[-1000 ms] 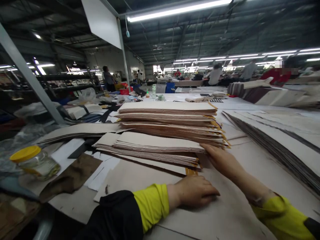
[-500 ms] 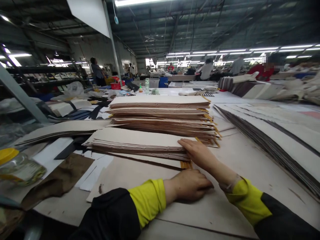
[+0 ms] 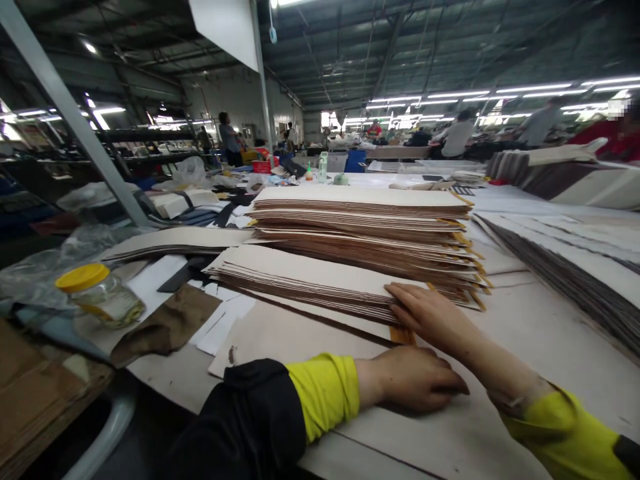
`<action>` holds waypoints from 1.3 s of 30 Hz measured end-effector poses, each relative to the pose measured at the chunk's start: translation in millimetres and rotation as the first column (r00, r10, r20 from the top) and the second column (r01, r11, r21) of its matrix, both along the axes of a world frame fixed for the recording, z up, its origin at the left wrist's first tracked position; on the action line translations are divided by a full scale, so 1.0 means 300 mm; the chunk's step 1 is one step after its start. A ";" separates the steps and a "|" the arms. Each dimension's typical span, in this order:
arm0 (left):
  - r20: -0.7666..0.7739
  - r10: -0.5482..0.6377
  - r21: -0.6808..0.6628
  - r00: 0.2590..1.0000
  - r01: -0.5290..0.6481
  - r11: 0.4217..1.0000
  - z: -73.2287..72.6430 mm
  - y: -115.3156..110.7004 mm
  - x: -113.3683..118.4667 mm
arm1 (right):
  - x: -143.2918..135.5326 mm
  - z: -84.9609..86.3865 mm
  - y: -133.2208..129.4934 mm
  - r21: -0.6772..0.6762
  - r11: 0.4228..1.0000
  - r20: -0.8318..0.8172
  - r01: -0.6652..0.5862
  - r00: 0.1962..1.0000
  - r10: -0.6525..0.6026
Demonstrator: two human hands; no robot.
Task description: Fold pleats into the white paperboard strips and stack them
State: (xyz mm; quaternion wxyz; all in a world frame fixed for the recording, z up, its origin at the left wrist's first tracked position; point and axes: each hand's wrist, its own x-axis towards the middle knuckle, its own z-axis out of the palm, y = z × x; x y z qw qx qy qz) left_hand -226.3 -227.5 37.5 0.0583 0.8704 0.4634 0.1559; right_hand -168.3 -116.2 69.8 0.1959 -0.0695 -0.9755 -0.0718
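A fanned pile of long off-white strips with brown edges (image 3: pixel 300 271) lies slanting before me. On its right end rests my right hand (image 3: pixel 427 313), fingers stretched out over the top strip, thumb hidden. Yellow-brown end tabs (image 3: pixel 401 335) show beneath that hand. Just below, my left hand (image 3: pixel 417 380) is low over the table, fingers curled and pressed together; whatever they hold, if anything, is out of sight. Behind stands a taller stack of similar strips (image 3: pixel 360 199), also with yellow right ends.
At left are a yellow-lidded jar (image 3: pixel 103 293), a brown scrap (image 3: pixel 167 323) and a metal post (image 3: pixel 75 113). Dark-edged sheets (image 3: pixel 565 273) fan out on the right. A bottle (image 3: pixel 323 167) stands farther back. Several people are in the background.
The view has swung left, so everything sits farther right and more of the jar shows. My hands keep about the same places by the strips.
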 end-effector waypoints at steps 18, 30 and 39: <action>0.068 0.080 -0.106 0.995 -0.072 0.992 -0.009 0.002 0.002 | -0.088 0.004 -0.058 0.095 0.993 0.059 0.063 0.996 -0.069; 0.314 -0.027 -0.073 0.949 0.053 0.996 0.124 -0.092 0.020 | 0.190 0.184 -0.125 0.209 0.970 -0.151 0.126 0.984 -0.095; 0.259 0.416 0.043 0.872 -0.441 0.897 0.318 -0.053 -0.097 | 0.474 -0.138 -0.290 0.092 0.965 -0.110 0.247 0.965 -0.236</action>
